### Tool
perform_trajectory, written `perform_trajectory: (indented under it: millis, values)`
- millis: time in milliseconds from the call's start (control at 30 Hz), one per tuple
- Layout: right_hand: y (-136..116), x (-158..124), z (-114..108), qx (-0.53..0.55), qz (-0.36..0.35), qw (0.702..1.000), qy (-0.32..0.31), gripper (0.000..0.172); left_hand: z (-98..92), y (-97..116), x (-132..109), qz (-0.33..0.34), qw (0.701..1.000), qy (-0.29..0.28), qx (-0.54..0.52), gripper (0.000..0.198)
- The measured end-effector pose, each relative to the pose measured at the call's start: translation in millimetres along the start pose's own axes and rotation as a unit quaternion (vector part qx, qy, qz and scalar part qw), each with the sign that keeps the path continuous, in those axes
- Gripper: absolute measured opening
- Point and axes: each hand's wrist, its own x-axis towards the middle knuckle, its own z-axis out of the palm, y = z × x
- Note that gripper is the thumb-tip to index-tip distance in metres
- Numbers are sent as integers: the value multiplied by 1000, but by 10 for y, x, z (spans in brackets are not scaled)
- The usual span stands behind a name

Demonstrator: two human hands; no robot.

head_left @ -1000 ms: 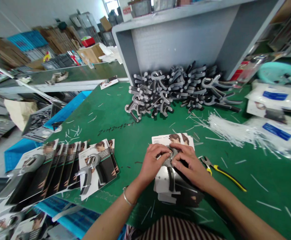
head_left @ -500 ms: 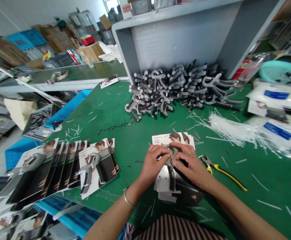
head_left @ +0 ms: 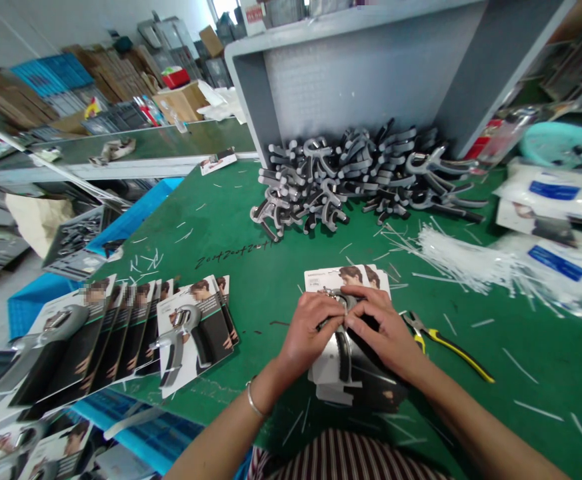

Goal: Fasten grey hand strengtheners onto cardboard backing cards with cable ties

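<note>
Before me, a spring hand grip (head_left: pixel 343 357) with grey and black handles lies on a printed backing card (head_left: pixel 321 280), with more cards under it. My left hand (head_left: pixel 315 330) and my right hand (head_left: pixel 378 327) meet over the upper part of the hand grip, fingertips pinched close together. A small white sliver shows between the fingertips; what exactly they pinch is too small to make out. Right of my right hand lie pliers with yellow and black handles (head_left: pixel 453 350). White cable ties (head_left: pixel 465 260) are heaped farther back on the right.
Loose hand grips (head_left: pixel 321 177) are piled before a tipped grey crate (head_left: pixel 361 80). Carded hand grips (head_left: pixel 185 340) overlap on the left of the green table (head_left: pixel 251 287). Plastic bags (head_left: pixel 561 267) and a turquoise basin (head_left: pixel 545 143) stand right. Blue crates (head_left: pixel 135 427) sit below the left edge.
My left hand's fingertips have shifted slightly and now press closer to the right thumb over the hand grip. The card and the hand grip have stayed in place.
</note>
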Motion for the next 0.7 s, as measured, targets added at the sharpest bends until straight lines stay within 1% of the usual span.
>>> perform_trajectory:
  millis: [33, 100, 167, 233, 300, 367, 467, 500, 533, 567, 667, 700]
  values:
    - [2, 1, 3, 0, 0, 1000, 6, 16, -21, 2, -2, -3, 1000, -11, -7, 10]
    - [9, 3, 4, -11, -6, 1000, -1, 15, -68, 21, 21, -38, 999, -14, -26, 9]
    - [19, 2, 0, -24, -12, 999, -20, 12, -107, 68, 75, -79, 996, -8, -32, 7]
    - [32, -1, 1, -22, -9, 1000, -20, 12, -113, 144, 129, -97, 995, 8, -8, 7]
    - [45, -3, 16, -6, 4, 1000, 9, 17, -71, 248, 141, -77, 996, 19, 48, 8]
    - [55, -3, 43, 13, 15, 999, 48, 20, 6, 363, 89, -24, 993, 7, 114, 9]
    - [55, 3, 88, 33, 21, 995, 89, 22, 98, 482, -61, 50, 981, -54, 177, 15]
    - [49, 5, 101, 32, 20, 995, 91, 22, 102, 494, -107, 61, 979, -73, 180, 16]
    - [39, 7, 113, 29, 18, 995, 89, 23, 92, 492, -142, 60, 980, -80, 172, 16]
    - [26, 9, 125, 22, 14, 996, 86, 22, 70, 477, -166, 47, 985, -67, 155, 15]
    - [-20, 23, 174, -1, 7, 995, 98, 19, 10, 401, -196, -24, 994, 34, 102, 11]
    - [-33, 33, 196, -5, 7, 994, 105, 18, 14, 378, -207, -29, 993, 50, 104, 10]
